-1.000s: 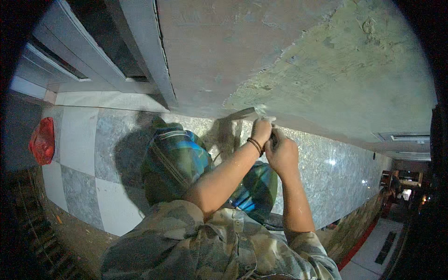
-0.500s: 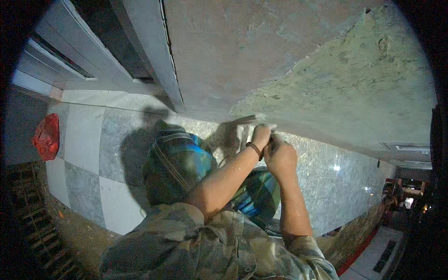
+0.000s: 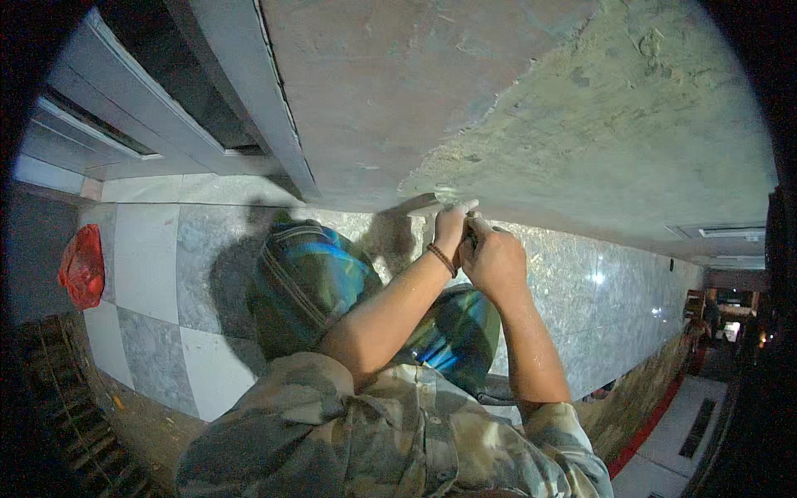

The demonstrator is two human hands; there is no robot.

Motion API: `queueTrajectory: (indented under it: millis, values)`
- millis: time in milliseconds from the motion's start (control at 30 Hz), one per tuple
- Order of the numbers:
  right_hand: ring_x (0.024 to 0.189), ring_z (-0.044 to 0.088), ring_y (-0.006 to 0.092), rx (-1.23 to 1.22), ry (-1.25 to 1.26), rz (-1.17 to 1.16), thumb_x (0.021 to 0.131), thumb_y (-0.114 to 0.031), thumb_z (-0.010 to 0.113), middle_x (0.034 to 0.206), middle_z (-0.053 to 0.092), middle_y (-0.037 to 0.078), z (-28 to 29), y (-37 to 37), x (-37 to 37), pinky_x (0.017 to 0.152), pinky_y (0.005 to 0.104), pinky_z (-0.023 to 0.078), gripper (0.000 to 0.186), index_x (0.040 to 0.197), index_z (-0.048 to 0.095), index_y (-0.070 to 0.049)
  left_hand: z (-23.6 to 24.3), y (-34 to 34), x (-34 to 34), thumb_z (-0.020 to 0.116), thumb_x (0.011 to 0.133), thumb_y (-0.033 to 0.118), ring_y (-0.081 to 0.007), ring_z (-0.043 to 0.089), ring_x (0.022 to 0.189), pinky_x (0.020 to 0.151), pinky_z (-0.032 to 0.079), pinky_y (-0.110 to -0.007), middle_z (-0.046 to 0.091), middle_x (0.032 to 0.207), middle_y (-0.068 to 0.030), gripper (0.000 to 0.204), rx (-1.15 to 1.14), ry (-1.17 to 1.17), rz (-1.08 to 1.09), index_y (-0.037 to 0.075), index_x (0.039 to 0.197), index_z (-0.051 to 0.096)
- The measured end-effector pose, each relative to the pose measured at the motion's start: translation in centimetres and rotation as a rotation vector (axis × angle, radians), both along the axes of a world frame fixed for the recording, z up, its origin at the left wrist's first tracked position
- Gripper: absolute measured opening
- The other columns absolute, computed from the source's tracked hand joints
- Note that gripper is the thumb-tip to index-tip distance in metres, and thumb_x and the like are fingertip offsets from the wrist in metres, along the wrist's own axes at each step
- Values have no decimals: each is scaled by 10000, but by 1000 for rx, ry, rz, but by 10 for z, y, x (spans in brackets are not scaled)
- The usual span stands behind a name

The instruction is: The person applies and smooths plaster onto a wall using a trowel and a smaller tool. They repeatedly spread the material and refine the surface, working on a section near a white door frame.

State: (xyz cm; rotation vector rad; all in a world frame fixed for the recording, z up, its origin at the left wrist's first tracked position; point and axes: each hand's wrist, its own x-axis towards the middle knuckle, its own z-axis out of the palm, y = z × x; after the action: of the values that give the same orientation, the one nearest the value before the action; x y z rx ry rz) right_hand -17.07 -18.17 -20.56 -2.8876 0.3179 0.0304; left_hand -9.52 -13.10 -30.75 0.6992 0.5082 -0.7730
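Low on the wall (image 3: 398, 91), my two hands meet close together. My left hand (image 3: 451, 228) wears a dark beaded bracelet (image 3: 442, 261) on its wrist, and one digit points right along the wall. Its other fingers are bent and partly hidden. My right hand (image 3: 496, 259) is curled just beside it, around something small and dark that the fingers mostly cover. Beyond the fingers, a pale smear lies at the wall surface. The wall is pinkish grey on the left and rough greenish on the right, with a ragged border between.
Grey and white floor tiles (image 3: 148, 232) run along the wall, speckled with debris beneath my hands. A red plastic bag (image 3: 82, 267) lies at the far left. A panelled door (image 3: 124, 108) stands at upper left. My knees in patterned blue-green cloth (image 3: 311, 278) are below the hands.
The whole view has shifted slightly, with the wall's border further left. Both hands remain together at the wall's foot, a little further left in the picture.
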Motion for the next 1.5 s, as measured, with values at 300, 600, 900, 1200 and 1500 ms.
queueTrajectory:
  millis: [300,600,900,1200,1500]
  values:
    - [777,693,454,-29,53,-20,853,-249,701,833,714,245,-4,11,5,715,533,570,334,1157,719,-112,-25,0,2,770,872,256,-193,628,836,704,498,-399,643,885,-88,232,0,-3,-172,38,894,694]
    - [813,704,467,35,14,-111,880,-261,642,868,718,256,-18,7,-24,741,557,569,437,1284,638,-93,-9,5,-11,612,955,245,-241,625,703,637,496,-417,646,844,-101,263,199,-152,-182,-2,918,693]
    - [535,526,143,1363,-551,-867,1032,-189,523,904,634,56,-72,61,-86,505,302,462,247,1254,580,-98,8,27,-37,627,945,417,-264,640,829,722,523,-402,668,957,-131,500,270,-304,-701,-34,1157,602]
    - [614,619,168,1915,-608,-901,1002,-204,495,876,666,84,-71,94,-72,526,285,511,163,1075,577,-83,-4,56,-6,613,978,357,-356,711,871,758,554,-455,722,965,-185,349,576,-1021,-749,20,1049,671]
    - [778,619,123,2061,-628,-716,1033,-263,524,936,652,22,-118,122,-27,668,280,519,213,1138,614,-101,0,84,22,483,1046,443,-440,622,1156,979,476,-493,685,1174,-268,499,860,-1485,-1128,-8,1125,682]
